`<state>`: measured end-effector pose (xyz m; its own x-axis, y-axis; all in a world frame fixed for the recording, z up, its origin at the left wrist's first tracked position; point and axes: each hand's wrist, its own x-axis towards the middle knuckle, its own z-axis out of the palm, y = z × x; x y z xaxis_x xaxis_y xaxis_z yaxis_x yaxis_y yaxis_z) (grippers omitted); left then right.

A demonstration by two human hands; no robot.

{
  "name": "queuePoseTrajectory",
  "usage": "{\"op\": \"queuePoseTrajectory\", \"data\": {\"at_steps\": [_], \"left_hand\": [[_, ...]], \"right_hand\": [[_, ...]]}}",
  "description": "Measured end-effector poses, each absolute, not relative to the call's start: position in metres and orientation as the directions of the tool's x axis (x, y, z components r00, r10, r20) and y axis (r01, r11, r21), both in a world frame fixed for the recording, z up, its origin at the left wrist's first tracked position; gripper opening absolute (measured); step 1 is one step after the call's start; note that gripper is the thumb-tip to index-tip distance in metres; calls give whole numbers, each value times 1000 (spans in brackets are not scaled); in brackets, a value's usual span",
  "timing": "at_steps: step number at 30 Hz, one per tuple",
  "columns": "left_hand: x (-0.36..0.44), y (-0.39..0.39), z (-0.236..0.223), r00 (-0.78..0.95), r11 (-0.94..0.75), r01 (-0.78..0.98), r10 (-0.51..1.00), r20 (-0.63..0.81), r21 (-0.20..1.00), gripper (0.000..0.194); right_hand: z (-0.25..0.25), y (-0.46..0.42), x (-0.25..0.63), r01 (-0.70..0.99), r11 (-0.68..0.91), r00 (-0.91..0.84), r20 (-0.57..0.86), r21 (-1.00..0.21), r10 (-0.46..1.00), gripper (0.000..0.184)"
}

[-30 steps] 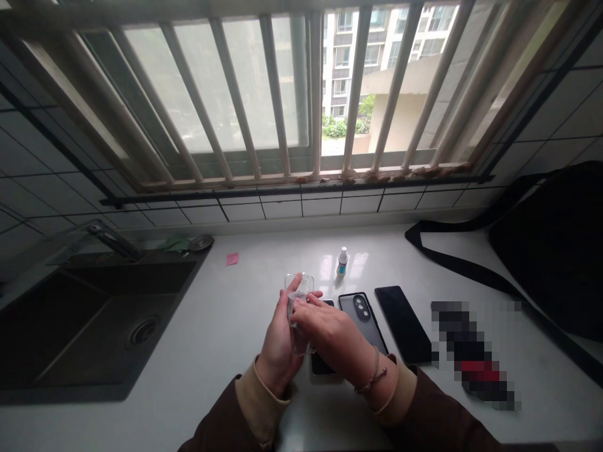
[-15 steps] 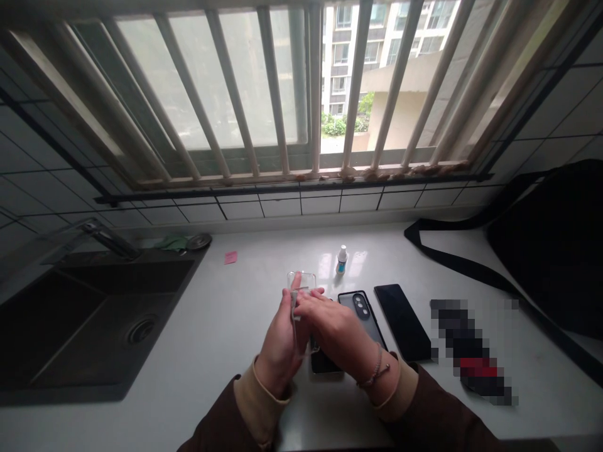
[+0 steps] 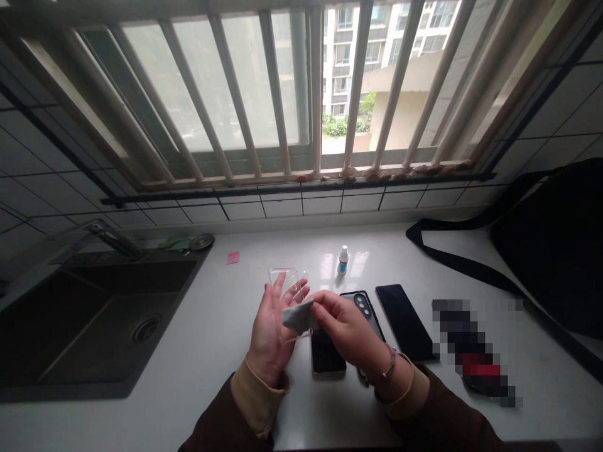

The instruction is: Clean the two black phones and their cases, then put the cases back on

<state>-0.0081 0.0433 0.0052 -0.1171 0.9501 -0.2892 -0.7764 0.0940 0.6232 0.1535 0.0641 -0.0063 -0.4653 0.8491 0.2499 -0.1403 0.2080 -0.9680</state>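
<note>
A clear phone case [image 3: 284, 272] rests across the upturned palm and fingers of my left hand [image 3: 266, 336], which supports it. Between the thumb and fingers of my right hand [image 3: 351, 329] is a small grey cloth [image 3: 296, 317], held over the case. Below the hands lies a black-screened phone [image 3: 328, 358], partly covered by my right hand. Beside it is a dark-framed phone case [image 3: 373, 317] with camera openings; I cannot tell whether a phone is inside. Farther right lies another black phone [image 3: 405, 323].
A small white bottle [image 3: 342, 262] stands behind the phones, and a pink note [image 3: 233, 257] lies to its left. The sink [image 3: 125, 383] takes up the left side. A black bag [image 3: 551, 245] with its strap is at right, near a pixelated patch. Window bars rise behind the counter.
My right hand has lifted off the left palm and drawn back right, with the grey cloth now plainly visible. The left hand has opened out and tilted, showing more of the clear case.
</note>
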Motion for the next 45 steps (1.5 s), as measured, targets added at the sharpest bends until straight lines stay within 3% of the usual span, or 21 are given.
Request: {"op": "queuePoseTrajectory", "data": {"at_steps": [3, 7, 11, 14, 17, 21, 33, 40, 45], "left_hand": [[-5, 42, 5, -69, 115, -786, 960, -271, 607, 58], [-2, 40, 5, -25, 142, -785, 965, -260, 603, 55], [1, 37, 4, 20, 185, -756, 965, -261, 628, 54], [6, 32, 1, 116, 260, -714, 960, -256, 651, 53], [12, 29, -4, 189, 288, -684, 958, -218, 670, 50], [13, 32, -8, 117, 221, -721, 973, -199, 657, 42], [1, 39, -4, -204, 70, -721, 929, -308, 689, 54], [-6, 45, -3, -260, 12, -736, 918, -299, 677, 49], [-4, 47, -7, -215, 63, -727, 925, -313, 684, 44]], "right_hand": [[-16, 79, 156, -425, -112, -261, 3, -898, 965, 34], [-24, 94, 162, -521, -205, -152, -147, -829, 977, 35], [-22, 91, 164, -424, -72, -64, -49, -903, 997, 37], [-19, 82, 163, -110, 230, 22, 229, -967, 973, 29], [-17, 75, 162, 164, 556, -168, 532, -815, 830, 33], [-18, 71, 159, 156, 753, -387, 662, -639, 642, 41], [-13, 60, 154, -34, 658, -634, 525, -752, 568, 20], [-10, 59, 159, -62, 564, -719, 429, -824, 547, 16], [-3, 64, 162, -64, 478, -729, 368, -876, 578, 14]]}}
